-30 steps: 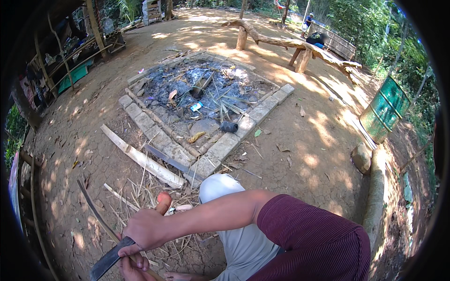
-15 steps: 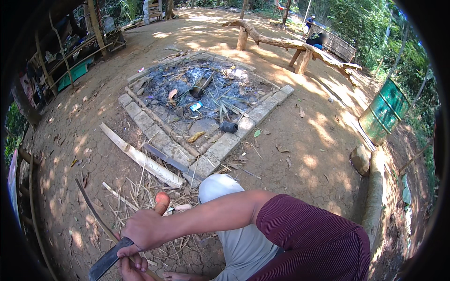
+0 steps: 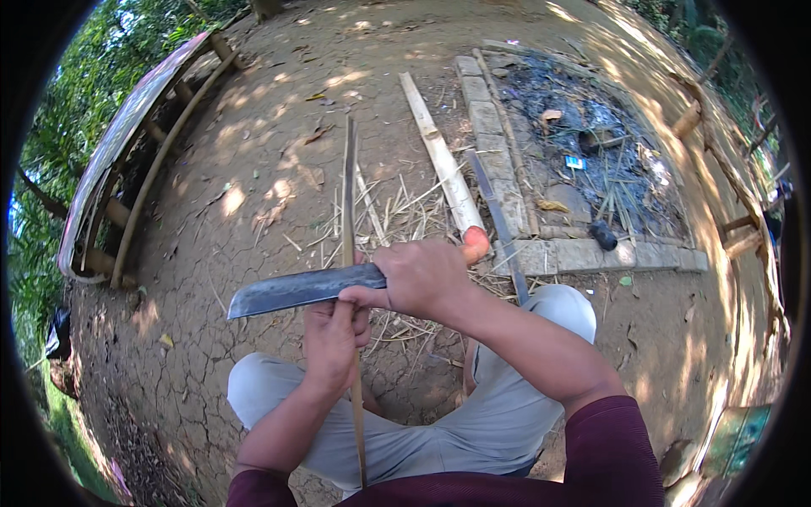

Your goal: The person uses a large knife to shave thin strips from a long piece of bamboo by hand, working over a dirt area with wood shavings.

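Cracked dirt ground [image 3: 182, 359]; ashy brick-edged pit [image 3: 583, 256]; right hand [image 3: 431, 279] holding machete [image 3: 296, 290]

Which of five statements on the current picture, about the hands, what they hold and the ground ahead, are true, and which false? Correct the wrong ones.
1. The right hand grips a dark metal knife with a rounded orange handle. True.
2. The left hand holds a long, thin brown strip. True.
3. The knife's blade points toward the picture's right. False: it points left.
4. A long, pale piece of wood lies on the earth outside a fire pit edged with grey blocks. True.
5. The fire pit lies left of the strip. False: it lies right of it.
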{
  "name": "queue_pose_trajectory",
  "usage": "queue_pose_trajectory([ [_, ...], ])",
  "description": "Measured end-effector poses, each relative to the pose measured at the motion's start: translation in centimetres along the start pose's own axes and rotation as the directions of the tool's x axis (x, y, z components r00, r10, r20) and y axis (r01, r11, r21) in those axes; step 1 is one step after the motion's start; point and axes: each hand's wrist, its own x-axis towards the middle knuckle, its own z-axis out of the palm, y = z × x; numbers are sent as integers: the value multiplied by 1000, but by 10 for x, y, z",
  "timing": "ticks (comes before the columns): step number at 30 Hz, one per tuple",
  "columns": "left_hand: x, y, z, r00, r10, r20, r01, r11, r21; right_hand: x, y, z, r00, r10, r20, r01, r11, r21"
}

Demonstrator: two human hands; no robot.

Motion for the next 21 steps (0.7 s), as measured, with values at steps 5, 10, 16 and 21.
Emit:
queue_pose_trajectory([
  [5,0,-7,-2,999,28,-22,-28,1000,-8,1,2,6,997,-69,-23,67,995,-79],
  [10,-1,-1,5,999,-47,-25,47,999,2,-1,6,7,996,-74,-44,71,996,-48],
  [16,4,-4,-2,996,-69,50,74,992,-100,-7,1,-2,994,-60,-95,62,998,25],
  [21,1,-5,2,998,-57,23,58,996,-71,-1,5,-2,1000,10,-24,-12,999,-53],
])
